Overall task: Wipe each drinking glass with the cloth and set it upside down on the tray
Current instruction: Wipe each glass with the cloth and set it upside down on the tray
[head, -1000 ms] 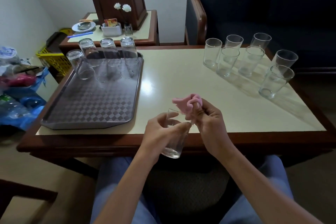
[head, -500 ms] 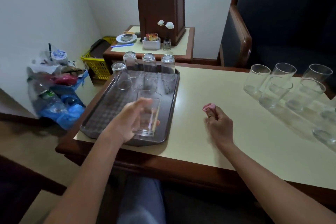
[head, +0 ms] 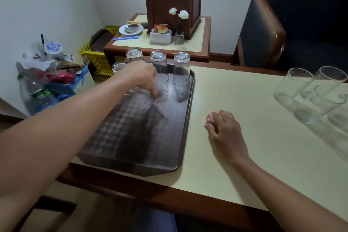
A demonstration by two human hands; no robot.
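Observation:
My left hand (head: 143, 77) reaches over the brown checkered tray (head: 131, 164) and grips a clear drinking glass (head: 161, 89), upside down, at the tray's far end in front of the back row. Several glasses stand inverted along that back edge, the rightmost glass (head: 181, 68) in plain view. My right hand (head: 224, 132) rests on the cream table to the right of the tray, closed on a small pink cloth (head: 210, 117). Upright glasses (head: 293, 86) are grouped at the table's right edge.
A side table (head: 190, 47) behind the tray bears a dark wooden box, a white flower vase, a napkin holder and a plate. A yellow basket (head: 94, 56) and bagged clutter (head: 47, 81) lie at the left. A dark armchair (head: 301, 24) stands behind the table.
My left hand carried the glass from the table's front edge over the tray, turned it upside down and lowered it at the far end. My right hand with the cloth settled on the table.

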